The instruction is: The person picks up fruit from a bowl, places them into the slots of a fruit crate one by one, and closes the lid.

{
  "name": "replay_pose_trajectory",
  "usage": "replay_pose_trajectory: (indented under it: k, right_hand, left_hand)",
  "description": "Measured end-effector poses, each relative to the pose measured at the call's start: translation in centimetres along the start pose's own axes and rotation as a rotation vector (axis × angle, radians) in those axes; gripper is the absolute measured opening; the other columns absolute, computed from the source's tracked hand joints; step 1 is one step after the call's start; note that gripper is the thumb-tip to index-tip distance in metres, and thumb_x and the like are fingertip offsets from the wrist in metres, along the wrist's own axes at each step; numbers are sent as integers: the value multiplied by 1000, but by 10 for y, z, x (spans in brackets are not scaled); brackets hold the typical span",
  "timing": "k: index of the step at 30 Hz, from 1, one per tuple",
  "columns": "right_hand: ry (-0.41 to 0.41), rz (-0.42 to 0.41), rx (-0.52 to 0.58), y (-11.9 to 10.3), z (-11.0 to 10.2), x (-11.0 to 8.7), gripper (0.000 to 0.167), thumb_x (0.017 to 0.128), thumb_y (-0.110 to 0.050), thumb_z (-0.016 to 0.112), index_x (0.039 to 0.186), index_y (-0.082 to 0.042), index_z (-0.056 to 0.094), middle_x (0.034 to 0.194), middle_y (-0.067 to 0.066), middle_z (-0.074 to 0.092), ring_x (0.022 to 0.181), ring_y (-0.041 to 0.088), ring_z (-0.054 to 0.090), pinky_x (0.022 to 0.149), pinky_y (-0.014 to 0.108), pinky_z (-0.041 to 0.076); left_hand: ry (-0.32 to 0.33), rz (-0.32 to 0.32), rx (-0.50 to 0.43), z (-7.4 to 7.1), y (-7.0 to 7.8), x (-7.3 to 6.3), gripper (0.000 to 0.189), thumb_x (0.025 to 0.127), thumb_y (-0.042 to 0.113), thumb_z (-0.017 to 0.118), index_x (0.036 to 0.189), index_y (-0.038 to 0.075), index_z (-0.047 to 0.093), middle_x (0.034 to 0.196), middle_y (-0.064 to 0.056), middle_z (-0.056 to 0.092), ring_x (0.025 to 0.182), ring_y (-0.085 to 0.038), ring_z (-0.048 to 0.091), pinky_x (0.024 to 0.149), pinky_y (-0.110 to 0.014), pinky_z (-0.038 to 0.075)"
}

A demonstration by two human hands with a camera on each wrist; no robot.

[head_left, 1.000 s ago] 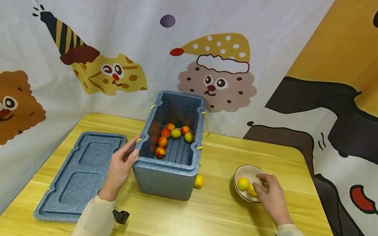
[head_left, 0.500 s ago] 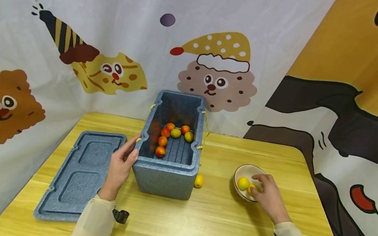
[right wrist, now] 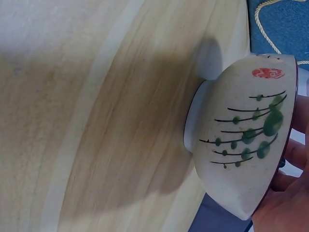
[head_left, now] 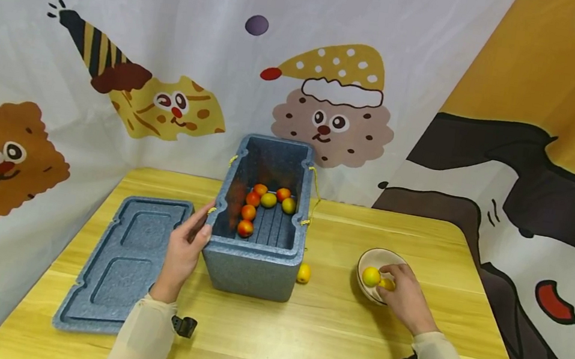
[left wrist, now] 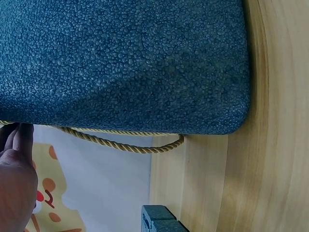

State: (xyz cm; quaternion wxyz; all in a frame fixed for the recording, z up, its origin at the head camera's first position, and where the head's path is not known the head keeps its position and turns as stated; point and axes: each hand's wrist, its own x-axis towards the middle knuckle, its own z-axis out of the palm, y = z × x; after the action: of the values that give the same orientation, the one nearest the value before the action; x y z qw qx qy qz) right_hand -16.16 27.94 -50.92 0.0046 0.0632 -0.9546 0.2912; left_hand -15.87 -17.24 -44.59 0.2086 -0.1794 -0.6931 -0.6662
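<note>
My left hand (head_left: pixel 184 257) rests against the near left corner of a blue-grey foam box (head_left: pixel 256 272), its fingers and thumb along the outside below the rim. In the left wrist view, the fingers (left wrist: pixel 21 140) meet the box's speckled wall (left wrist: pixel 130 63) beside a yellow cord (left wrist: pixel 120 145). Several red-orange and yellow-green fruits (head_left: pixel 245 228) lie inside the box. At the right, my right hand (head_left: pixel 405 295) reaches over a patterned bowl (right wrist: pixel 241 130) and pinches a small yellow fruit (head_left: pixel 387 283) there. A second yellow fruit (head_left: pixel 371 276) sits beside it, and the right fingertips are partly hidden by the bowl in the right wrist view.
A blue-grey lid (head_left: pixel 118 266) lies flat on the wooden table (head_left: pixel 265 346), left of the box. One yellow fruit (head_left: pixel 304 273) is on the table against the box's right side. A cartoon-printed curtain (head_left: pixel 188 21) hangs behind the table.
My right hand has moved slightly left and lower into the bowl, its fingers closing around the right-hand yellow fruit. The left hand and the box stay in place.
</note>
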Motion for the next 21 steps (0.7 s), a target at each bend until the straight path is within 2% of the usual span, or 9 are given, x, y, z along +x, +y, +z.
replay_pose_trajectory:
  k: [2,12,21]
  right_hand:
    - [-2,-9,-10,0,0,0,34,84,-4,74,115,2,64,121,23,52,113,43,50,90,57,43]
    - [3,-32,-33,-1,0,0,33,82,-2,75,113,3,65,119,24,52,115,44,48,93,58,41]
    - [-32,2,-49,3,2,0,39,82,-3,75,117,8,61,122,25,51,112,42,50,91,57,44]
  left_hand:
    - [-2,-4,3,0,0,0,43,93,-13,46,136,-19,45,138,-37,43,132,-39,39,99,-22,40]
    - [-7,2,-5,0,-2,-1,42,94,-13,45,136,-21,42,139,-39,41,134,-37,38,100,-21,39]
    - [-12,10,-15,0,-2,-1,42,94,-14,44,135,-22,42,138,-41,40,132,-46,35,99,-21,39]
